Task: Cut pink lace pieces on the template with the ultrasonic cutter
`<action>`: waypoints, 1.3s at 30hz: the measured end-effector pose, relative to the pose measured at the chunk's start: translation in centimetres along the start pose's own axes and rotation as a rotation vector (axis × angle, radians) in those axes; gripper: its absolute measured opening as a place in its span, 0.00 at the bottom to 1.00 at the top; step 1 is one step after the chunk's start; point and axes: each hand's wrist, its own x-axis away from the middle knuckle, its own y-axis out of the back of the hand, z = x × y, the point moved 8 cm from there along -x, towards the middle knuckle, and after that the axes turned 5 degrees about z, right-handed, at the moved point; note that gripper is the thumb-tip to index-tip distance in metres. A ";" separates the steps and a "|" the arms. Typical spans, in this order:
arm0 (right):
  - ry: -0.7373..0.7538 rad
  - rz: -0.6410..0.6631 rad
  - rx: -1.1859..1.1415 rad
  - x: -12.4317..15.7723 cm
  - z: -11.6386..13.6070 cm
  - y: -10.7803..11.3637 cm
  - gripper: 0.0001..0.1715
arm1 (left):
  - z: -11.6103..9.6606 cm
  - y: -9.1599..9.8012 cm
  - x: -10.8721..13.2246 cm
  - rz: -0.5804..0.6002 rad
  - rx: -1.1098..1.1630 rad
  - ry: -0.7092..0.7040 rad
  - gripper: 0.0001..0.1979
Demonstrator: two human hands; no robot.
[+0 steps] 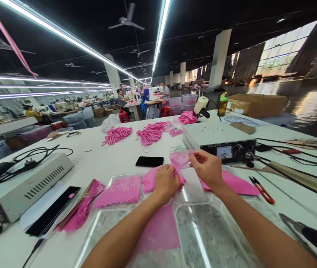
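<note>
My left hand [167,181] presses down with curled fingers on a bunched piece of pink fabric [150,180], gripping it over a clear plastic tray [179,210]. Just to its right, my right hand [207,168] is raised with thumb and fingertips pinched together. They meet the edge of a translucent pink piece [178,159]; whether that piece or something tiny is between them, I cannot tell. A pink lace-patterned piece [120,191] lies flat to the left. Under my right forearm, a flat pink piece [238,183] shows partly.
A white box with a dial [219,139] stands behind my right hand; another box [27,186] is at left. A black phone [149,161], thread snips [263,190], cables and pink strip bundles [149,134] lie around. Co-workers sit at sewing machines farther back.
</note>
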 end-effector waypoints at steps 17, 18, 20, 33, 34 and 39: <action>-0.308 0.030 0.258 12.4 -10.3 9.9 0.12 | -8.6 -1.5 4.9 0.307 0.313 -0.605 0.09; -0.296 0.028 0.251 11.3 -10.2 9.9 0.12 | -8.8 -1.7 3.1 0.294 0.313 -0.570 0.10; -0.270 0.039 0.239 9.4 -10.3 9.7 0.13 | -9.4 -2.5 -0.3 0.282 0.307 -0.520 0.08; -0.089 0.173 0.235 6.5 -11.3 7.2 0.13 | -9.9 -6.7 -5.1 0.446 0.365 -0.460 0.15; -0.065 0.176 0.243 6.5 -11.0 7.1 0.13 | -9.8 -6.6 -5.3 0.448 0.375 -0.457 0.15; 0.047 0.160 0.312 6.7 -9.7 6.7 0.09 | -9.9 -6.2 -6.0 0.446 0.408 -0.447 0.15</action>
